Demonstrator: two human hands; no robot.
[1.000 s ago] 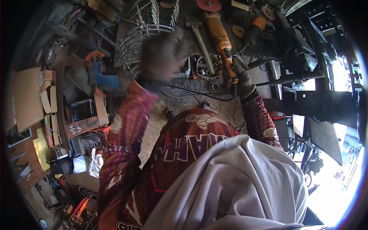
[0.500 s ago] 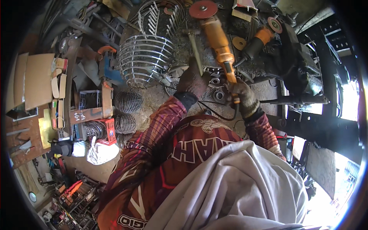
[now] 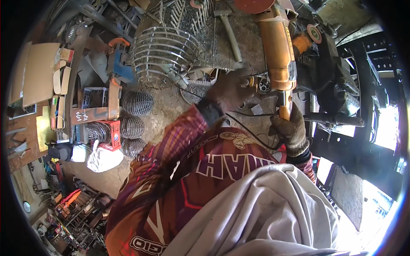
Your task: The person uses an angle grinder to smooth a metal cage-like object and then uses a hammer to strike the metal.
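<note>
My right hand [image 3: 288, 130], in a grey work glove, is wrapped round the rear handle of an orange angle grinder [image 3: 278, 51]. The grinder points away from me over the bench, its reddish disc [image 3: 254, 4] cut off by the top edge. My left hand [image 3: 232, 90], in a dark glove, is smeared by motion, so its fingers are unclear. It is near several small metal rings [image 3: 264, 85] and below the end of a hammer's handle [image 3: 230, 36]. The hammer lies on the bench, apart from the hand. A dark cord [image 3: 247, 128] runs beneath both hands.
A curved metal-bar cage [image 3: 164, 53] stands left of the hammer. A second orange grinder [image 3: 302, 42] lies partly behind the held one, near a dark vise-like block [image 3: 329, 81]. Wire coils [image 3: 137, 102] and a red crate [image 3: 112, 135] are at left, cardboard [image 3: 40, 72] beyond.
The held grinder has moved right and closer to my view, now overlapping the second grinder. My left hand has shifted to the right and blurred, and the hammer's handle now shows apart from it.
</note>
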